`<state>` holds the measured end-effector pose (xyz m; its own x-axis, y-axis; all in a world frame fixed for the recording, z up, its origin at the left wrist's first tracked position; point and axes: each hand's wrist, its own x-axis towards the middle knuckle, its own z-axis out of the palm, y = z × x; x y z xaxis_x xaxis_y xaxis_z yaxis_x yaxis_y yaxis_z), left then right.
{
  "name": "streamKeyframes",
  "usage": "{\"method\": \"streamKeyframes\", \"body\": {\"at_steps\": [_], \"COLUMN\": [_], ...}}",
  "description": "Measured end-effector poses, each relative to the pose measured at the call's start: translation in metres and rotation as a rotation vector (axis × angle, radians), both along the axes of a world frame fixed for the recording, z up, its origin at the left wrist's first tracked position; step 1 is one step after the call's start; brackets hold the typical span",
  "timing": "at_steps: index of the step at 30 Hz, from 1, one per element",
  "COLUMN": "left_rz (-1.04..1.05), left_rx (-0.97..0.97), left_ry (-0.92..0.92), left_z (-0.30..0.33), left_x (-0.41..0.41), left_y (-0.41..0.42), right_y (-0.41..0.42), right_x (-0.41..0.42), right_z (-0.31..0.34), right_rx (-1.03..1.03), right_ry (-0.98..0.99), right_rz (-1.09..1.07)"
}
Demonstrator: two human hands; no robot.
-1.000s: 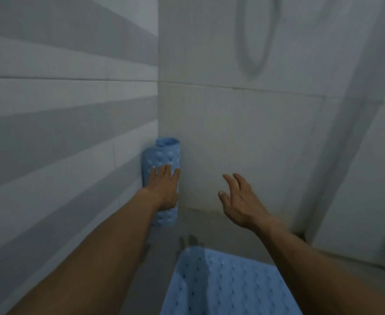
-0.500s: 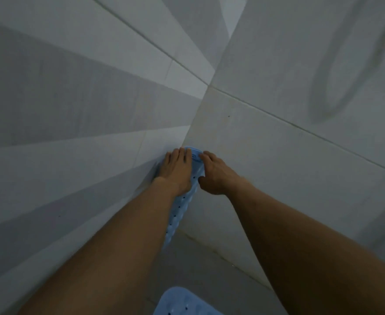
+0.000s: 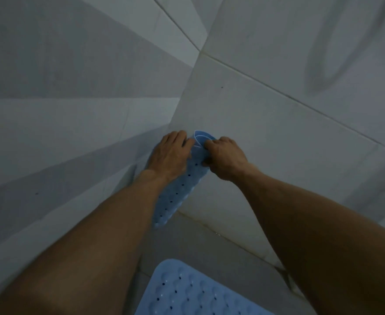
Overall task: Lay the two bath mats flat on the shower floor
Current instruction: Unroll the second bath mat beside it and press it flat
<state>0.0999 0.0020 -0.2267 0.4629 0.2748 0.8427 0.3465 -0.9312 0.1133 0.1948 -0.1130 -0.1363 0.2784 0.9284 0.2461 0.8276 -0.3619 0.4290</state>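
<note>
Rolled mat [image 3: 178, 189] stands upright in the wall corner [image 3: 184, 105], beyond the flat mat [image 3: 193, 292]. Left hand [image 3: 167, 155] clasps its side; right hand [image 3: 224, 156] apparently pinches the top edge. Step: retrieval. Next: carry clear, unroll flat.

A tiled corner is seen under dim, bluish light. The left wall [image 3: 57, 92] is banded in pale and darker grey stripes. The right wall [image 3: 266, 133] is faced with large pale tiles, crossed by grout lines; a looped shadow [image 3: 323, 53] is cast on it. A grey floor [image 3: 200, 244] is seen below.
</note>
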Motion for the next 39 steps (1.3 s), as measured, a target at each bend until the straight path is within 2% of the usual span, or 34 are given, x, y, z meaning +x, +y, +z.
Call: {"method": "streamKeyframes", "body": {"at_steps": [5, 9, 15, 17, 23, 32, 36, 39], "left_rz": [-0.116, -0.262, -0.559, -0.601, -0.542, -0.34, -0.243, -0.269], "left_rx": [-0.092, -0.158, -0.067, -0.021, 0.021, 0.143, 0.086, -0.068], "left_ry": [-0.059, -0.035, 0.34, 0.481, 0.627, 0.827, 0.967, 1.016], "left_z": [0.028, 0.048, 0.068, 0.076, 0.091, 0.115, 0.125, 0.11], "left_x": [0.015, 0.029, 0.034, 0.037, 0.045, 0.052, 0.047, 0.034], "left_y": [-0.045, -0.097, -0.171, -0.195, -0.238, -0.282, -0.301, -0.309], "right_y": [-0.059, -0.129, -0.238, -0.268, -0.343, -0.379, -0.384, -0.388], "right_x": [-0.002, -0.004, 0.004, 0.01, 0.013, 0.039, 0.05, 0.056], "right_z": [0.034, 0.053, 0.037, 0.032, 0.026, 0.022, 0.019, 0.01], "right_rx": [-0.024, 0.039, 0.14, 0.158, 0.136, 0.004, 0.018, 0.125], "right_ry": [0.06, 0.306, 0.449, 0.513, 0.621, 0.371, 0.325, 0.402], "right_rz": [-0.119, -0.26, -0.348, -0.384, -0.417, -0.585, -0.493, -0.372]}}
